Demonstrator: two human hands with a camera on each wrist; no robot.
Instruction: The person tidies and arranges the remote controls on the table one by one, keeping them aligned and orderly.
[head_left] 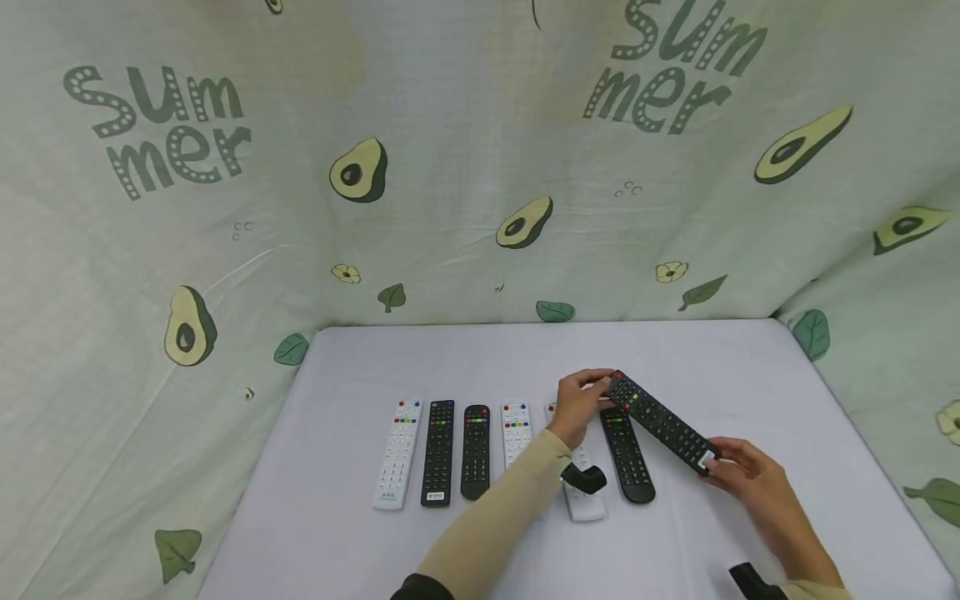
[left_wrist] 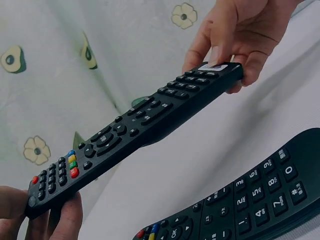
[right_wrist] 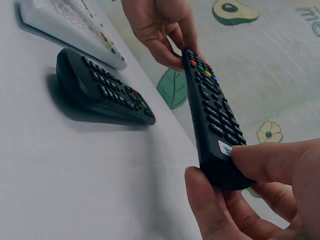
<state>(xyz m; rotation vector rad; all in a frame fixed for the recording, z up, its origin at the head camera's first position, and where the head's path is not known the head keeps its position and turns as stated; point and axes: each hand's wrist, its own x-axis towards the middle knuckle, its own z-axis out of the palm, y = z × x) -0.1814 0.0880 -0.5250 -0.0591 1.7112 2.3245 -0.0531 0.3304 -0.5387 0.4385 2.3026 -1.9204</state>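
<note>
Both hands hold one black remote control (head_left: 663, 423) in the air above the right part of the table, slanting down to the right. My left hand (head_left: 576, 404) pinches its upper end, near the coloured buttons. At the lower end, my right hand (head_left: 750, 477) grips it with the thumb beside a white label, as the right wrist view shows with the held remote (right_wrist: 212, 107). Below it, another black remote (head_left: 628, 458) lies on the table, also large in the left wrist view. A white remote (head_left: 585, 504) beside that one is partly hidden by my left arm.
Left of the arm lie a white remote (head_left: 397, 454), a black remote (head_left: 438, 454), a rounded black remote (head_left: 476, 450) and another white remote (head_left: 517, 433), in a row. A white cloth covers the table (head_left: 337, 375); a printed curtain (head_left: 442, 108) hangs behind and at the sides.
</note>
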